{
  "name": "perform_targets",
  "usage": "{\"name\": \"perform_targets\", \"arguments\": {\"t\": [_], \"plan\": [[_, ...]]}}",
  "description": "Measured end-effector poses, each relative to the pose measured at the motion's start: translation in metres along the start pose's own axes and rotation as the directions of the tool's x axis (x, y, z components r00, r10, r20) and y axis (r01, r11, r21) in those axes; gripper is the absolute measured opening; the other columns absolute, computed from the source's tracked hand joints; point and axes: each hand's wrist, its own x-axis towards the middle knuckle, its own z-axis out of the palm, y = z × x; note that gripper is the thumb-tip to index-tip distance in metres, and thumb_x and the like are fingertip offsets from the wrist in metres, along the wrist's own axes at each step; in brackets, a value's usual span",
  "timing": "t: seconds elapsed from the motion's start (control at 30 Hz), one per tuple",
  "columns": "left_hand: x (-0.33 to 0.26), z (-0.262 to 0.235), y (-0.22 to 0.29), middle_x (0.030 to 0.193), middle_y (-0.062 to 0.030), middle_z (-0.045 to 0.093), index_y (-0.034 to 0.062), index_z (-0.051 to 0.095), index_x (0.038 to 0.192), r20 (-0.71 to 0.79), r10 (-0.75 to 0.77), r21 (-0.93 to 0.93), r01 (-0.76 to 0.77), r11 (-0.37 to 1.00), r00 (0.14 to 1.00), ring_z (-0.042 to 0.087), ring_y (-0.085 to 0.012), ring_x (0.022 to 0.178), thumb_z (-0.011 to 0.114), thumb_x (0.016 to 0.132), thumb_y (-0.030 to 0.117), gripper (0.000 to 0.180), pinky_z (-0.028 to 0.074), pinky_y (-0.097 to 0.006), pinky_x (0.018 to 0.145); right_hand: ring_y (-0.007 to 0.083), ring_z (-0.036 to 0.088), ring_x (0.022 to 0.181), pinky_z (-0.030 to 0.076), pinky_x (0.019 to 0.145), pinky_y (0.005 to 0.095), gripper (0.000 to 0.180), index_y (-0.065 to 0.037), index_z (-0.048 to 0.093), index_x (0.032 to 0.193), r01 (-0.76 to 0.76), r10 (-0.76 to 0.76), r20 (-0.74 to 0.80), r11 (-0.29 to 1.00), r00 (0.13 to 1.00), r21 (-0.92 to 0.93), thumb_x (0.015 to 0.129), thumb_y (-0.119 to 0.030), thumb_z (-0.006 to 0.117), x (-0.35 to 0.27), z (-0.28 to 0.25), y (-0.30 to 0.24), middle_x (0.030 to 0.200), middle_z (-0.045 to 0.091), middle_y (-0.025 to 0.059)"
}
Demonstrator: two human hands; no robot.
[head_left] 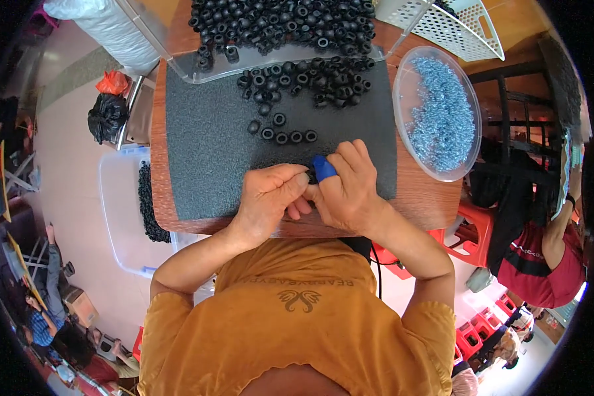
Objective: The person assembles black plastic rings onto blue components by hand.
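1. Wooden table (429, 204) is seen from the head view, most of its top covered by a dark grey mat (204, 138) on which the work is done.
2. Both hands are pressed together at the near edge of the mat. The left hand (267, 198) is curled, its fingertips pinched against something small and black that is almost wholly hidden between the hands; its kind cannot be told for certain.
3. The right hand (350, 191) is closed around the same spot, and a blue finger cover (323, 167) is worn on one finger; what lies under the palm is concealed.
4. A short row of black rubber rings (282, 135) lies on the mat just beyond the hands, apart from them.
5. A larger heap of rings (310, 79) is spread farther back, partly under the edge of a clear plastic tray (178, 63) whose top is cut off by the frame.
6. A clear oval dish (402, 125) filled with small blue-silver metal parts (442, 119) stands to the right.
7. A white perforated basket (462, 30) is cut off at the upper rim.
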Motion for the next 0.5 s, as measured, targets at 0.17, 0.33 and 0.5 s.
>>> {"name": "perform_targets", "arguments": {"t": [0.17,0.33,0.5], "plan": [[-0.0016,0.0042,-0.0012,0.077,-0.0064,0.059,-0.0069,0.062,0.097,-0.056,0.050,0.073,-0.046,0.996,0.997,0.055,-0.0087,0.056,0.052,0.092,0.014,0.023,0.044,-0.020,0.045,0.0254,0.036,0.058,0.027,0.052,0.0385,0.023,-0.006,0.037,0.057,0.028,-0.023,0.124,0.999,0.992,-0.038,0.052,-0.010,0.059,0.0051,-0.0089,-0.0022,0.059,0.035,0.0097],[0.0000,0.0087,-0.0017,0.074,-0.0060,0.057,-0.0055,0.062,0.087,-0.090,0.083,0.098,-0.074,0.992,0.992,0.053,-0.0076,0.052,0.050,0.092,0.010,0.020,0.041,-0.020,0.041,0.0248,0.036,0.059,0.029,0.054,0.0379,0.020,-0.007,0.038,0.053,0.031,-0.020,0.179,0.998,0.984,-0.058,0.050,-0.014,0.057,0.0063,-0.0082,-0.0026,0.056,0.035,0.0095],[0.0016,0.0103,-0.0006,0.069,-0.0061,0.055,-0.0047,0.057,0.075,-0.089,0.114,0.173,-0.097,0.980,0.990,0.051,-0.0076,0.049,0.048,0.091,0.008,0.022,0.039,-0.021,0.040,0.0245,0.039,0.059,0.031,0.055,0.0377,0.019,-0.007,0.041,0.052,0.071,-0.044,0.265,0.993,0.963,-0.094,0.049,-0.019,0.056,0.0061,-0.0103,-0.0009,0.055,0.038,0.0092]]}}
